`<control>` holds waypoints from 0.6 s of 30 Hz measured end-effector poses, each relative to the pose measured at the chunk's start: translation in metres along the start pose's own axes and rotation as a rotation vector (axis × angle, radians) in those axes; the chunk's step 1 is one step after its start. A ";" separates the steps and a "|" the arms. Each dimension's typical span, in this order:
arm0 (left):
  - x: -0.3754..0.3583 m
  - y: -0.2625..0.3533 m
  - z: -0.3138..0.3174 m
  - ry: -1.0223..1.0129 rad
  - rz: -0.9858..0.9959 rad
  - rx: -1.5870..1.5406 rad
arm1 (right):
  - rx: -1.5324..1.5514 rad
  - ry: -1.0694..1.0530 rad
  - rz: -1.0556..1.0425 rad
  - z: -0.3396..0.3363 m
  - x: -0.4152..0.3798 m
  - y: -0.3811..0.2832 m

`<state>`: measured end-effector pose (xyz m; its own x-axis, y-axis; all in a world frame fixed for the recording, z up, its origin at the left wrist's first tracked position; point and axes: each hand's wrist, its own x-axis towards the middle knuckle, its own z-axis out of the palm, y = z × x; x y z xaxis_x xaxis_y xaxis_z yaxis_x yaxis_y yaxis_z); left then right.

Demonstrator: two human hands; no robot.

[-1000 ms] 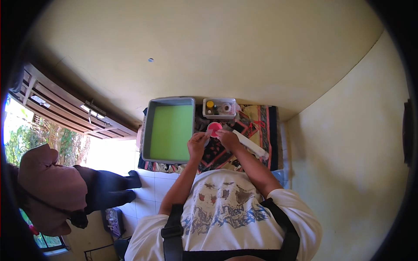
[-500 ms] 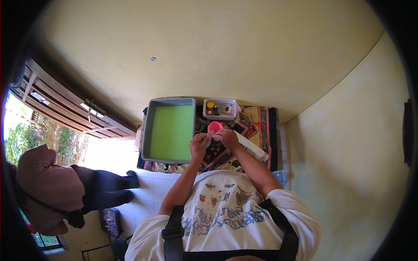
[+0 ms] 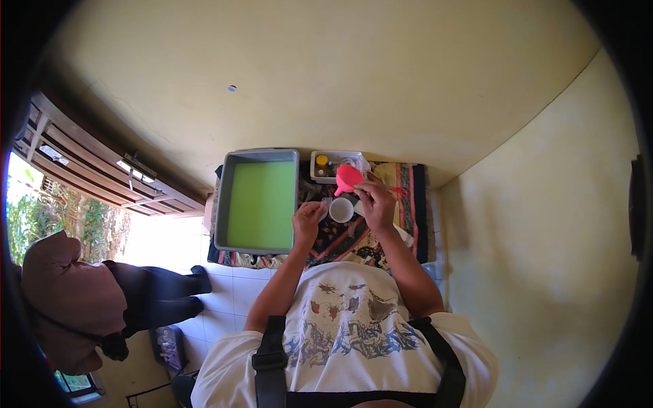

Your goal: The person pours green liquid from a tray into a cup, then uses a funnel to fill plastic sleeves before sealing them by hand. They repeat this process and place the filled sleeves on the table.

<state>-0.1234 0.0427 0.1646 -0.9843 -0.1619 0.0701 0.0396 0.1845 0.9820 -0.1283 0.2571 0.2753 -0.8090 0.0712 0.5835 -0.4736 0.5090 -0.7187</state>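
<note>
A pink funnel is gripped by its edge in my right hand, tilted, over the front of the white box. Its narrow end points down toward a white cup, which stands between my hands on the patterned cloth. My left hand is closed in a pinch just left of the cup. At its fingertips is a small translucent thing, too small to make out clearly.
A grey tub of green liquid stands left of my hands. Behind them a white box holds a yellow-capped jar and other items. Something red lies at the right. A person stands at the left, by the open door.
My hands have moved apart. My right hand has lifted the funnel up and to the right, and the white cup now shows between the hands. The view has shifted slightly.
</note>
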 end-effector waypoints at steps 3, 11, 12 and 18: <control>0.001 0.009 0.000 -0.005 0.019 0.037 | -0.017 0.000 -0.068 -0.014 0.008 -0.024; -0.002 0.023 0.004 -0.022 0.010 0.010 | -0.014 -0.036 -0.128 -0.017 0.012 -0.047; -0.002 0.023 0.004 -0.023 0.009 -0.007 | -0.020 -0.038 -0.135 -0.017 0.011 -0.047; -0.008 0.041 0.001 -0.060 -0.055 -0.047 | -0.048 -0.046 -0.193 -0.016 0.010 -0.047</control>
<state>-0.1139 0.0523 0.2039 -0.9937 -0.1115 0.0065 -0.0082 0.1306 0.9914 -0.1088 0.2479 0.3209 -0.7202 -0.0699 0.6902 -0.6051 0.5500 -0.5757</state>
